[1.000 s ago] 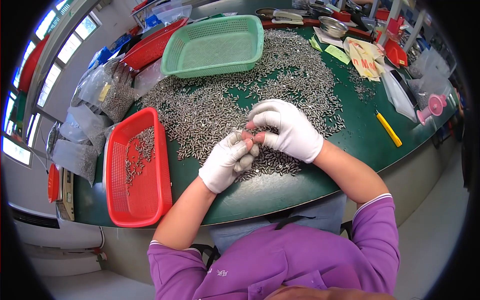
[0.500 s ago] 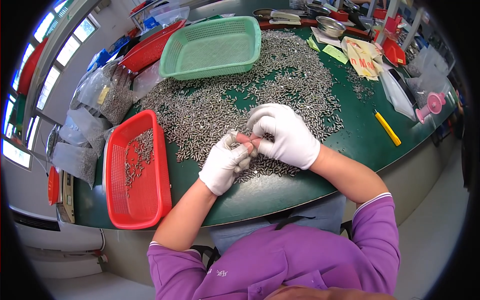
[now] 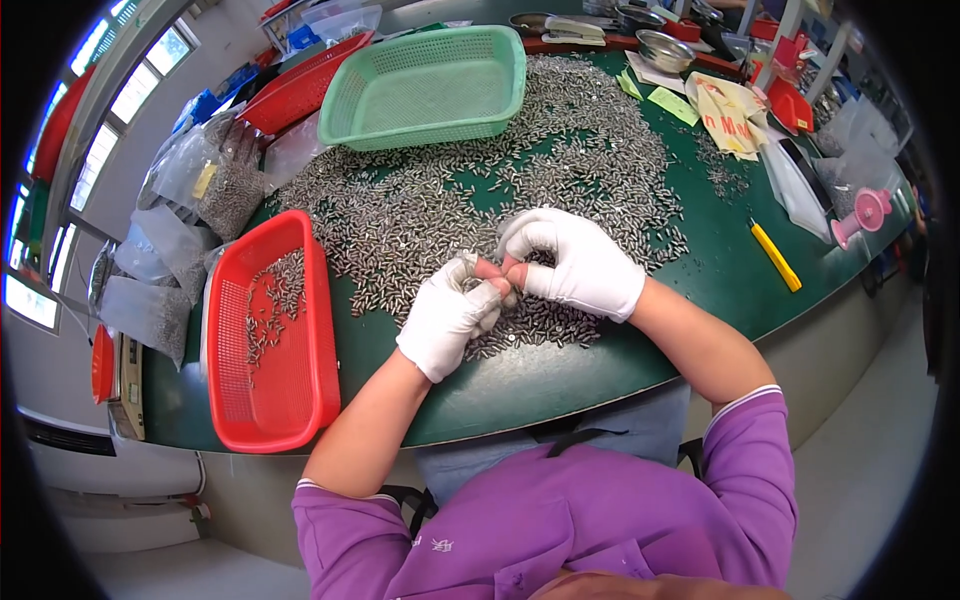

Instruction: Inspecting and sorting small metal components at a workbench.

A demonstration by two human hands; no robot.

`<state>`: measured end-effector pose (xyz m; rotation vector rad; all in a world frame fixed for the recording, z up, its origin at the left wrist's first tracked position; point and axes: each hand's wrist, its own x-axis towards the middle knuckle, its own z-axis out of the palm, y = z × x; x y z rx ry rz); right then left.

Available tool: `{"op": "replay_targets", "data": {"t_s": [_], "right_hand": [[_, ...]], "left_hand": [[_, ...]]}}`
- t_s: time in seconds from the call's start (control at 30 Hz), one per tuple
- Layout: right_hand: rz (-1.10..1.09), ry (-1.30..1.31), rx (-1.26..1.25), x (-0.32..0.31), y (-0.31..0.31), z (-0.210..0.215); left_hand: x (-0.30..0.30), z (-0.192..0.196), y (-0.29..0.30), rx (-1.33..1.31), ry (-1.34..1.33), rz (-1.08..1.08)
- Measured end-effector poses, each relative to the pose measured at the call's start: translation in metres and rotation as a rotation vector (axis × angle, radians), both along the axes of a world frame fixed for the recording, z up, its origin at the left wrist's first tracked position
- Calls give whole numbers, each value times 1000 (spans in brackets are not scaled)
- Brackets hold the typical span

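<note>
My left hand (image 3: 451, 313) and my right hand (image 3: 572, 264) wear white gloves with bare thumb and finger tips. Their fingertips meet in a pinch over the near part of a wide spread of small metal pins (image 3: 400, 235). Whatever sits between the fingertips is too small or too hidden to make out. Both hands are closed. Left of my left forearm, a red plastic basket (image 3: 325, 345) holds a scatter of the same small metal parts. Beyond the spread stands a pale green basket (image 3: 420, 138), with only its mesh floor showing inside.
On the left lie clear bags of metal parts (image 3: 232, 195) and a weighing scale (image 3: 130, 385). A yellow cutter knife (image 3: 776, 257), a pink spool-like thing (image 3: 866, 210) and a printed plastic bag (image 3: 722, 112) lie on the right. A steel bowl (image 3: 664, 50) stands at the back of the green table (image 3: 530, 383).
My hands stay joined at nearly the same spot, with the fingertips slightly shifted. The whole view has tilted a little; the baskets have not visibly moved on the table.
</note>
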<state>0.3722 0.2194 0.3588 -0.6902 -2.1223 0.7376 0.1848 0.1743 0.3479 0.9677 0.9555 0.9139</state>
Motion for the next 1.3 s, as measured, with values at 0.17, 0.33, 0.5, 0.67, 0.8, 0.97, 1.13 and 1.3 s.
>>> {"op": "replay_targets", "data": {"t_s": [0.17,0.33,0.5,0.67,0.8,0.97,1.13,1.3], "right_hand": [[8,1,-103,3,-1,3],[-67,48,-139,6,10,2],[-326,102,-59,17,28,-5],[-385,281,-245,39,25,14],[-561,264,-72,97,8,29],[-842,254,186,190,1,27],[-1210,28,4,290,-25,9],[-1264,-648,-102,296,-53,-18]], "left_hand": [[0,1,1,-40,-35,-17],[-4,-2,3,-78,-243,-50],[-18,2,11,-178,-606,-14],[-54,52,-15,33,-624,106],[-117,88,-26,420,34,601],[-266,54,-41,421,1233,802],[-324,17,-32,352,1476,660],[-222,61,-49,653,1503,818]]}}
